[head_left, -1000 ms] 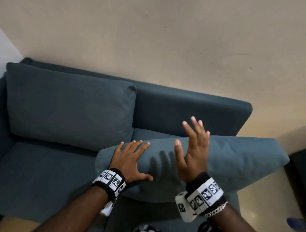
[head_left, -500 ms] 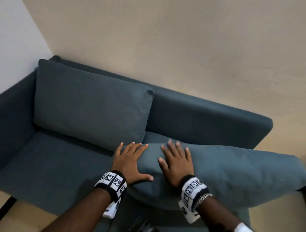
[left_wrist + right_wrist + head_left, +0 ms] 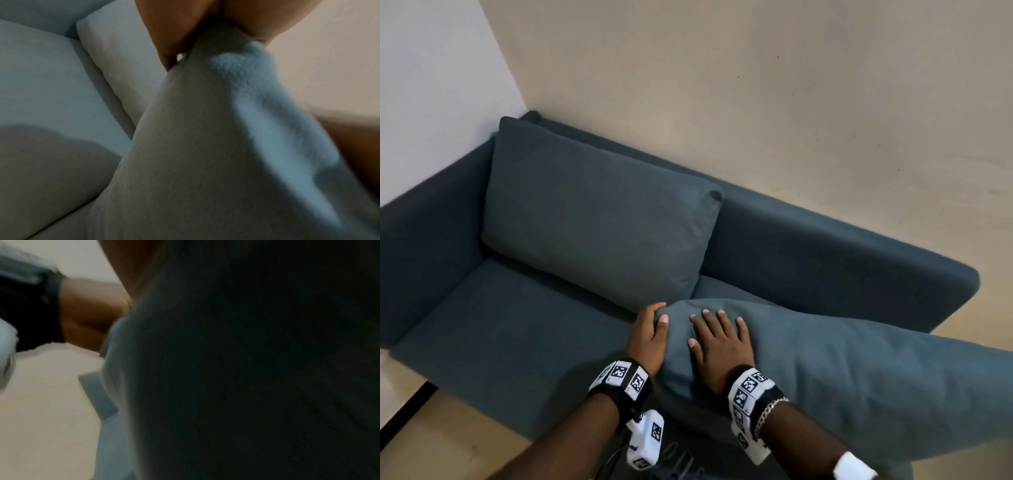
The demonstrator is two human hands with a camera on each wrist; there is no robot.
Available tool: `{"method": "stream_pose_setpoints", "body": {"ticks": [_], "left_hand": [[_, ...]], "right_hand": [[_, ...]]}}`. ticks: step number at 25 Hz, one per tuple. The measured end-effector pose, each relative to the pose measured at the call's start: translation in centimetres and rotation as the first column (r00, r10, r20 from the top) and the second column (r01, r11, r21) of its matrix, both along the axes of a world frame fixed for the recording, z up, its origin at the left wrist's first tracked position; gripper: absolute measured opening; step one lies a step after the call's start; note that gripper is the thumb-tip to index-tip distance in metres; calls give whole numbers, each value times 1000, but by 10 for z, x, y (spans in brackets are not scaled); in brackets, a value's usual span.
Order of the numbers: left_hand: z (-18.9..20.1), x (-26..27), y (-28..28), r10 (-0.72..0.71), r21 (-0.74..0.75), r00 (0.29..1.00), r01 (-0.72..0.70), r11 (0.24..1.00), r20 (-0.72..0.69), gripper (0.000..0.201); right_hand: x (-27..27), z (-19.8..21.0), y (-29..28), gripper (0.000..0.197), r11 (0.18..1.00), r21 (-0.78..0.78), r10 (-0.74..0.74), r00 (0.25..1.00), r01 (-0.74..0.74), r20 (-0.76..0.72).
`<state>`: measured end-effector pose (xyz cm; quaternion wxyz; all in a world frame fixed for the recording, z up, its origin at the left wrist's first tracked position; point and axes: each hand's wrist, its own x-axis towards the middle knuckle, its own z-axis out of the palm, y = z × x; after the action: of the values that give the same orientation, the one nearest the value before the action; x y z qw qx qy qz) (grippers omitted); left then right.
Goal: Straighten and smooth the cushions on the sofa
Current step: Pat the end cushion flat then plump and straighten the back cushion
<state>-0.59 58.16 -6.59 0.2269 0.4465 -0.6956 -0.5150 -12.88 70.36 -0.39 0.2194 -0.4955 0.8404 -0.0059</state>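
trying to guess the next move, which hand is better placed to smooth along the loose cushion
Right. The right hand lies flat on top of the loose teal fabric cushion, with its long stretch ahead. The left hand grips its near end.

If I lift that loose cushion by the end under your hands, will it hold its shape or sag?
Probably sag: the loose cushion looks soft, its fabric dimpling under the right hand and bunching where the left hand grips its end. It is long and overhangs the sofa, so the far end would likely droop. It seems light for its bulk.
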Motion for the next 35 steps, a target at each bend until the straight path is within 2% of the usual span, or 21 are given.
{"method": "stream_pose_setpoints", "body": {"ticks": [2, 5, 6, 8, 10, 12, 14, 16, 17, 18, 20, 21, 23, 25, 27, 28, 29, 30, 31, 33, 35], "left_hand": [[-6, 5, -8, 35, 36, 998, -33, 999, -51, 54], [-2, 7, -12, 56, 107, 988, -41, 993, -145, 57], [-2, 4, -11, 81, 156, 985, -57, 986, -155, 60], [4, 0, -8, 127, 236, 979, -87, 968, -159, 68], [4, -1, -5, 78, 206, 992, -56, 977, -101, 65], [7, -1, -5, 7, 46, 1000, -6, 999, -27, 66], [8, -2, -5, 1, -29, 1000, -1, 1000, -10, 69], [11, -3, -4, 7, -76, 1000, -5, 997, 30, 69], [14, -3, -2, 21, -90, 997, -15, 996, 72, 64], [17, -5, 1, 29, -118, 992, -14, 993, 122, 57], [27, -10, 10, 6, -213, 951, 64, 975, 310, 44], [33, -13, 16, -30, -262, 910, 151, 953, 413, 42], [41, -20, 27, -62, -322, 830, 283, 903, 554, 44], [48, -22, 32, -53, -333, 804, 305, 893, 593, 47], [50, -22, 34, -47, -325, 797, 298, 898, 602, 49], [50, -23, 35, -32, -338, 795, 294, 894, 606, 48], [49, -24, 35, -30, -355, 790, 309, 882, 613, 47], [50, -24, 37, -55, -363, 767, 364, 858, 639, 48], [48, -25, 41, -84, -371, 737, 431, 823, 671, 50], [48, -27, 44, -92, -401, 710, 494, 771, 699, 59], [51, -28, 44, -60, -421, 722, 467, 778, 690, 65]], "right_hand": [[3, 20, -18, 54, 962, -259, -48, 990, 82, 135], [17, 50, -30, 55, 636, -746, -44, 974, 198, 221], [21, 45, -28, 57, 631, -764, -43, 989, 136, 141], [25, 9, -23, 59, 892, -445, 53, 996, -81, -76], [19, -12, -17, 63, 984, -106, 139, 990, -141, -32], [10, 14, -25, 56, 956, -279, 103, 993, -85, 50], [4, 55, -24, 51, 768, -636, 8, 992, 76, 128], [-4, 66, -6, 56, 555, -808, -130, 980, 196, 149], [-9, 57, 5, 59, 589, -791, -191, 980, 166, 63], [-12, 41, 14, 61, 749, -654, -187, 981, 108, -53], [-14, -3, 31, 60, 985, -169, -49, 995, 34, -82], [-16, -10, 33, 59, 997, -70, -13, 999, 10, -41], [-25, 11, 27, 55, 963, -267, -22, 999, 30, 31], [-30, 51, 29, 53, 769, -613, -138, 983, 181, 118], [-32, 56, 49, 56, 563, -784, -270, 955, 262, 125], [-32, 44, 61, 59, 612, -757, -320, 947, 228, 26], [-31, 22, 70, 63, 765, -616, -294, 953, 186, -77], [-28, -2, 82, 67, 914, -373, -215, 970, 160, -112], [-31, -19, 88, 70, 973, -187, -157, 983, 136, -98], [-43, -5, 84, 67, 974, -165, -162, 987, 156, -22], [-50, 39, 83, 59, 812, -531, -249, 967, 242, 60]]}}
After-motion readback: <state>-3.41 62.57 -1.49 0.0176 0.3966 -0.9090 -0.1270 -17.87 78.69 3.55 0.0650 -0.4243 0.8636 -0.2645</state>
